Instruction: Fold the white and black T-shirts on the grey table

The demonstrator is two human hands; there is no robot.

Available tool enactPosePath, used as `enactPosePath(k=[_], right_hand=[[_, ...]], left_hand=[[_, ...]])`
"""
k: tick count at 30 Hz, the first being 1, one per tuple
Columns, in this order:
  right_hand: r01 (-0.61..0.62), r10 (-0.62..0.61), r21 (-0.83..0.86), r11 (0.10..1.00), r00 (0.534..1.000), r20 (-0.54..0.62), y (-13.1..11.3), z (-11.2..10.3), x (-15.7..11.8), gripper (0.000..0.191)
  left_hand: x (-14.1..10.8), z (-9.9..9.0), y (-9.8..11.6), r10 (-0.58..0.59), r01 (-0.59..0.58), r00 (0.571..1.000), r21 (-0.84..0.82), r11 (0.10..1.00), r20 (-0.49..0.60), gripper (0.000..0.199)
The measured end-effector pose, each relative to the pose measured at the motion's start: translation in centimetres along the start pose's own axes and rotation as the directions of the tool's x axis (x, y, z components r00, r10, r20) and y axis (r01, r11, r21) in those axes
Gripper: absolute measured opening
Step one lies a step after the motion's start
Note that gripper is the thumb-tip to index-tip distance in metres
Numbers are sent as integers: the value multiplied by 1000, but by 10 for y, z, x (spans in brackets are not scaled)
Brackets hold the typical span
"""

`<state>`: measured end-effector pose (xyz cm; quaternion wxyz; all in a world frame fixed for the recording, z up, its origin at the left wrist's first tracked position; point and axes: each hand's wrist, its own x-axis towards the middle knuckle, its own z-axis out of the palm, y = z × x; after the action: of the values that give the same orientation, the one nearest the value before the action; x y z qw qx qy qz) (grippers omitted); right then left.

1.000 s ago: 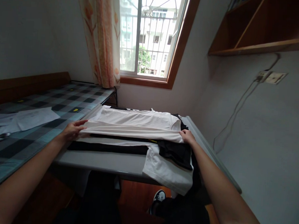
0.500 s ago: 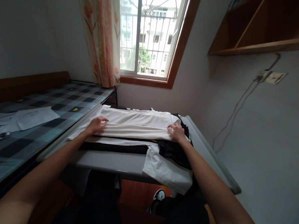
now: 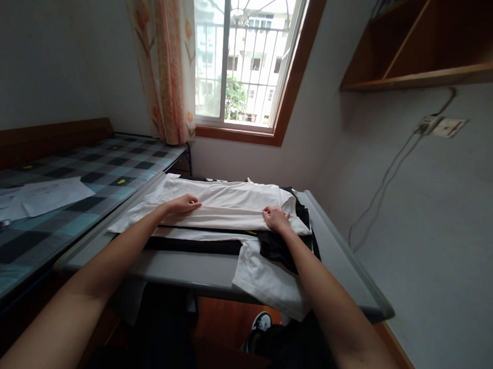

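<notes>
A white T-shirt (image 3: 225, 194) lies spread on top of other clothes on the grey table (image 3: 184, 266). My left hand (image 3: 184, 204) is closed on its near part, left of the middle, fingers pressed together. Farther right, my right hand (image 3: 276, 217) pinches the same cloth, and a crease runs between both hands. Under the shirt, black clothing (image 3: 210, 245) shows along the near side. Another white piece with a short sleeve (image 3: 266, 276) hangs over the table's front edge. Black bunched cloth (image 3: 278, 251) lies by my right wrist. My fingertips are partly hidden in the fabric.
A bed with a checked cover (image 3: 149, 157) stands on the left, with white papers (image 3: 43, 193) on it. Behind the table are a curtain (image 3: 165, 64) and a barred window (image 3: 252, 69). Wooden shelves (image 3: 426, 73) and a socket with a cable (image 3: 429, 125) are on the right wall.
My hands have moved closer together along the T-shirt, the left one to the right and the right one to the left. The cloth between them now shows a slanting crease.
</notes>
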<state>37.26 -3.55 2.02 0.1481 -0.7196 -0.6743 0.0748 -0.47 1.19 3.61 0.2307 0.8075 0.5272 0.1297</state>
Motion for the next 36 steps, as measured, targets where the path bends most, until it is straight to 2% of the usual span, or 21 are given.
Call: enactPosePath(k=[3, 7, 9, 12, 15, 18, 21, 23, 26, 27, 30, 32, 34, 36], right_hand=[[1, -1, 12, 1000, 1000, -13, 2, 1, 0, 30], [40, -40, -3, 999, 998, -42, 15, 0, -1, 32], [61, -63, -35, 998, 995, -72, 28, -4, -3, 34], [37, -51, -116, 993, 992, -119, 52, -12, -7, 33], [-36, 12, -166, 985, 990, -142, 73, -18, -12, 33], [-77, 53, -175, 982, 989, -136, 83, -18, -14, 33], [-74, 47, -185, 980, 988, -146, 83, -17, -15, 32], [-56, 20, -189, 980, 982, -186, 83, -18, -16, 31], [12, -64, -198, 980, 964, -258, 86, -23, -21, 28], [44, -97, -197, 979, 960, -264, 88, -25, -24, 27], [179, -208, -154, 972, 958, -196, 98, -29, -36, 29], [288, -301, -108, 952, 943, -142, 105, -29, -47, 26], [359, -367, -80, 930, 921, -134, 113, -26, -58, 20], [360, -366, -66, 930, 917, -160, 119, -22, -66, 26]], left_hand=[[-3, -1, -1, -16, 21, 999, 108, 994, -41, 39], [-13, -7, -2, -96, 141, 982, 294, 945, -163, 45], [-20, -13, -8, -128, 184, 976, 349, 919, -177, 50], [-32, -25, -29, -199, 255, 964, 388, 886, -177, 57], [-46, -32, -56, -284, 362, 927, 383, 850, -246, 58], [-61, -32, -76, -318, 444, 881, 384, 809, -349, 55], [-73, -30, -84, -320, 495, 840, 380, 781, -437, 52], [-79, -30, -85, -265, 493, 818, 384, 780, -511, 48], [-90, -28, -81, -149, 442, 786, 377, 814, -600, 43], [-96, -27, -79, -114, 394, 794, 364, 844, -597, 39], [-114, -22, -75, 18, 121, 891, 274, 954, -454, 30], [-126, -19, -74, 120, -53, 935, 204, 978, -335, 30], [-135, -16, -76, 190, -140, 942, 189, 972, -276, 33], [-139, -14, -79, 216, -163, 940, 209, 964, -263, 39]])
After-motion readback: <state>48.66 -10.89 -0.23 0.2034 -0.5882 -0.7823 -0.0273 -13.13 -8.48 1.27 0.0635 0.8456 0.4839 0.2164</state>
